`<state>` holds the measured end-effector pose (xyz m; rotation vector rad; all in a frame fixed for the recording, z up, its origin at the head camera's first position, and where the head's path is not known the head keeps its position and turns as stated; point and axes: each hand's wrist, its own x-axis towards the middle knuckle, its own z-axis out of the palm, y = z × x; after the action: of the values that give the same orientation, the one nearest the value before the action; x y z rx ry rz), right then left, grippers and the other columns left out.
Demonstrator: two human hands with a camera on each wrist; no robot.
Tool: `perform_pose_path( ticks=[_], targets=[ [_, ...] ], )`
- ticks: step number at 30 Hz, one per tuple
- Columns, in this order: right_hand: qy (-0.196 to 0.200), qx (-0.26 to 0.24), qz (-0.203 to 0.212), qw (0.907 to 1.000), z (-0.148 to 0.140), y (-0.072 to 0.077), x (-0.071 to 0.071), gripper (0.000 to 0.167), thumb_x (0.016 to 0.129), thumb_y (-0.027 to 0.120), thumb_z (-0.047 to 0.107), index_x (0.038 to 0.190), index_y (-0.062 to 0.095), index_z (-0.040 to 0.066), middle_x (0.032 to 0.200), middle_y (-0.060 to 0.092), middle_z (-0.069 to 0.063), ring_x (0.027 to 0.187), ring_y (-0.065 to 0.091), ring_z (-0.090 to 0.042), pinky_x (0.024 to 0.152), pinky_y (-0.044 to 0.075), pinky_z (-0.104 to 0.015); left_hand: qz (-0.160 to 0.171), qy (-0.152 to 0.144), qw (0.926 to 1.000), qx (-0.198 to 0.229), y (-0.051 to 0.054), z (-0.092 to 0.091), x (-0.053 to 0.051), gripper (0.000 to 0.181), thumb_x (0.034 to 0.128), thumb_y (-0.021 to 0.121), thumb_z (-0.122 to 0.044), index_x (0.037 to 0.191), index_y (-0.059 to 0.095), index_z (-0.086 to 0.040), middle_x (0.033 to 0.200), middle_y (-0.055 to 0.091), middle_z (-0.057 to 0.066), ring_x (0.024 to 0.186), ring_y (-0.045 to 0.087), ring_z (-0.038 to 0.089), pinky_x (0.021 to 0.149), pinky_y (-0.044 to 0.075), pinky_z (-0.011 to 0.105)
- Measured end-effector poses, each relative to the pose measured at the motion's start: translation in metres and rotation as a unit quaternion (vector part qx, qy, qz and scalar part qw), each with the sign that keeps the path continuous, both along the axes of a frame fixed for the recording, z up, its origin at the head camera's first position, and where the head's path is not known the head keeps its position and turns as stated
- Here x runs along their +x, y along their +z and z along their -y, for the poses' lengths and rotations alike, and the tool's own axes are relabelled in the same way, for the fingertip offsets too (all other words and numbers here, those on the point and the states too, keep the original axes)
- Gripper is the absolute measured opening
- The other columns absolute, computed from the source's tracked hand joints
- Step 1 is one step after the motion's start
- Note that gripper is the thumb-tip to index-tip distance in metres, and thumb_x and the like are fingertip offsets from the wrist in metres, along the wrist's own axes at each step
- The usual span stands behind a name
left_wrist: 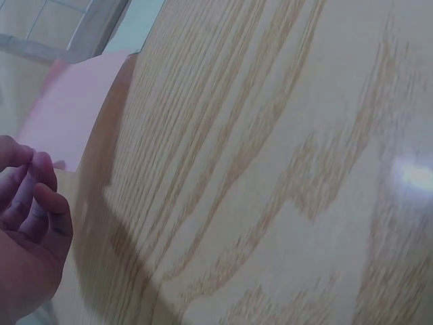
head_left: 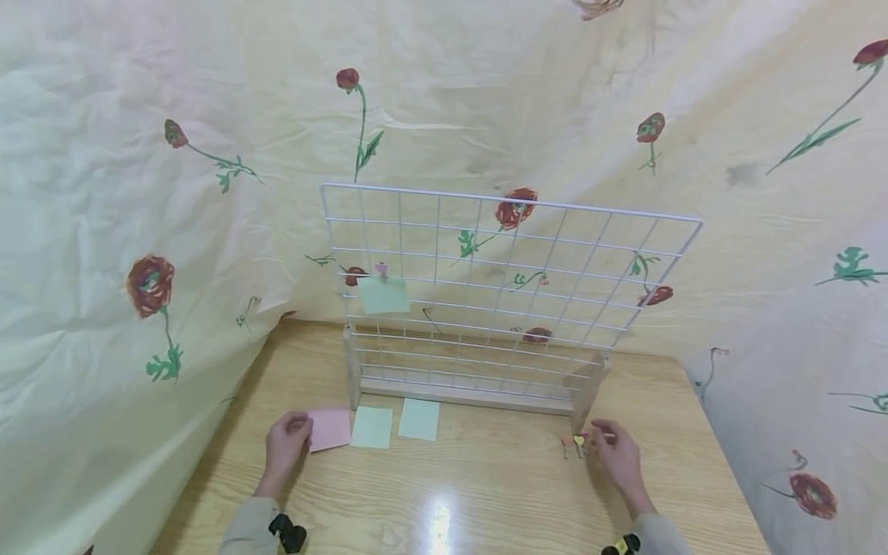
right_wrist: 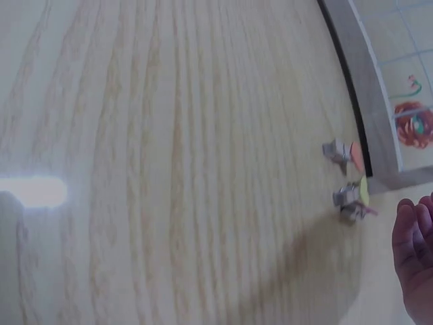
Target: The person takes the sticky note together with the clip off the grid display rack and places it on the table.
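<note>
At the table's left, my left hand (head_left: pixel 287 443) pinches the edge of a pink paper note (head_left: pixel 329 429). In the left wrist view the note (left_wrist: pixel 78 101) is tilted up, and thumb and finger meet at its near corner. Two pale green notes (head_left: pixel 371 427) lie to its right. My right hand (head_left: pixel 613 456) is beside a small group of clips (head_left: pixel 579 442) with orange, yellow and pink tops. The right wrist view shows its fingers (right_wrist: pixel 404 233) loosely bent and apart from the clips (right_wrist: pixel 350 194); part of the hand is cut off.
A white wire grid (head_left: pixel 479 270) stands upright on a wooden base (head_left: pixel 465 393) behind the notes. A pink clip (head_left: pixel 381 268) holds another green note (head_left: pixel 385 296) on its left side. Flower-printed cloth (head_left: pixel 229 231) hangs around the wooden table (head_left: pixel 486 486).
</note>
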<state>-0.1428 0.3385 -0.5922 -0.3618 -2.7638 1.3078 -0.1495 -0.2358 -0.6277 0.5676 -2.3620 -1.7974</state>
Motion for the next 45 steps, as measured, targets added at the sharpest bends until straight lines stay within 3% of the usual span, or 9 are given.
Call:
perform_pose_path(
  ticks=[6, 13, 17, 23, 30, 35, 42, 45],
  targets=[
    [0.028, -0.012, -0.060, 0.9977, 0.014, 0.007, -0.003, 0.025, 0.099, 0.049, 0.005, 0.118, 0.056, -0.011, 0.110, 0.060, -0.031, 0.091, 0.063, -0.041, 0.064, 0.055, -0.022, 0.021, -0.004, 0.9994, -0.027, 0.002, 0.003, 0.002, 0.020, 0.0924, 0.059, -0.003, 0.107, 0.059, 0.011, 0.082, 0.064, 0.013, 0.064, 0.057, 0.011, 0.053, 0.051, 0.020],
    [0.027, -0.018, -0.062, 0.9975, 0.025, 0.011, -0.006, 0.025, 0.100, 0.049, 0.006, 0.120, 0.056, -0.007, 0.113, 0.059, -0.029, 0.095, 0.062, -0.041, 0.064, 0.053, -0.020, 0.010, -0.007, 0.9994, -0.031, 0.003, 0.006, 0.001, 0.020, 0.0924, 0.060, -0.003, 0.106, 0.060, 0.012, 0.080, 0.064, 0.012, 0.061, 0.056, 0.011, 0.051, 0.049, 0.021],
    [0.032, -0.042, -0.068, 0.9963, 0.034, 0.014, -0.007, 0.023, 0.099, 0.051, 0.005, 0.117, 0.057, -0.008, 0.108, 0.060, -0.029, 0.088, 0.064, -0.039, 0.058, 0.055, -0.025, 0.006, -0.018, 0.9987, -0.047, 0.003, 0.006, -0.001, 0.020, 0.0925, 0.061, -0.003, 0.107, 0.062, 0.011, 0.080, 0.064, 0.012, 0.061, 0.056, 0.012, 0.051, 0.048, 0.021],
    [0.065, -0.054, -0.100, 0.9914, 0.048, 0.014, -0.007, 0.019, 0.095, 0.054, 0.000, 0.111, 0.059, -0.010, 0.099, 0.062, -0.026, 0.071, 0.065, -0.035, 0.053, 0.055, -0.027, 0.006, -0.038, 0.9964, -0.075, 0.003, 0.007, -0.005, 0.021, 0.0932, 0.060, -0.003, 0.109, 0.062, 0.011, 0.084, 0.065, 0.015, 0.061, 0.057, 0.014, 0.051, 0.049, 0.022],
    [0.092, -0.065, -0.127, 0.9855, 0.065, 0.015, -0.009, 0.017, 0.093, 0.057, -0.003, 0.108, 0.062, -0.008, 0.096, 0.064, -0.021, 0.070, 0.065, -0.030, 0.057, 0.055, -0.024, 0.012, -0.045, 0.9950, -0.088, 0.003, 0.008, -0.006, 0.022, 0.0918, 0.061, -0.003, 0.109, 0.062, 0.011, 0.087, 0.065, 0.017, 0.063, 0.058, 0.014, 0.053, 0.048, 0.021],
    [0.127, -0.062, -0.156, 0.9776, 0.077, 0.018, -0.014, 0.016, 0.092, 0.058, -0.005, 0.107, 0.061, -0.010, 0.095, 0.064, -0.023, 0.069, 0.065, -0.029, 0.060, 0.055, -0.024, 0.022, -0.047, 0.9957, -0.077, 0.003, 0.007, -0.004, 0.025, 0.0934, 0.061, -0.006, 0.113, 0.062, 0.010, 0.087, 0.066, 0.015, 0.067, 0.059, 0.015, 0.055, 0.049, 0.021],
    [0.145, -0.060, -0.147, 0.9766, 0.094, 0.024, -0.024, 0.018, 0.092, 0.058, -0.003, 0.109, 0.062, -0.007, 0.097, 0.066, -0.023, 0.071, 0.066, -0.036, 0.059, 0.054, -0.023, 0.018, -0.040, 0.9980, -0.046, 0.005, 0.008, -0.003, 0.027, 0.0942, 0.060, -0.006, 0.115, 0.062, 0.011, 0.089, 0.068, 0.017, 0.071, 0.063, 0.018, 0.058, 0.053, 0.020],
    [0.153, -0.049, -0.153, 0.9749, 0.102, 0.029, -0.030, 0.017, 0.092, 0.059, -0.003, 0.108, 0.063, -0.006, 0.096, 0.065, -0.019, 0.071, 0.066, -0.033, 0.059, 0.054, -0.023, 0.016, -0.038, 0.9983, -0.041, 0.004, 0.008, -0.003, 0.027, 0.0942, 0.061, -0.006, 0.115, 0.062, 0.011, 0.092, 0.068, 0.019, 0.071, 0.063, 0.017, 0.059, 0.054, 0.021]
  ],
)
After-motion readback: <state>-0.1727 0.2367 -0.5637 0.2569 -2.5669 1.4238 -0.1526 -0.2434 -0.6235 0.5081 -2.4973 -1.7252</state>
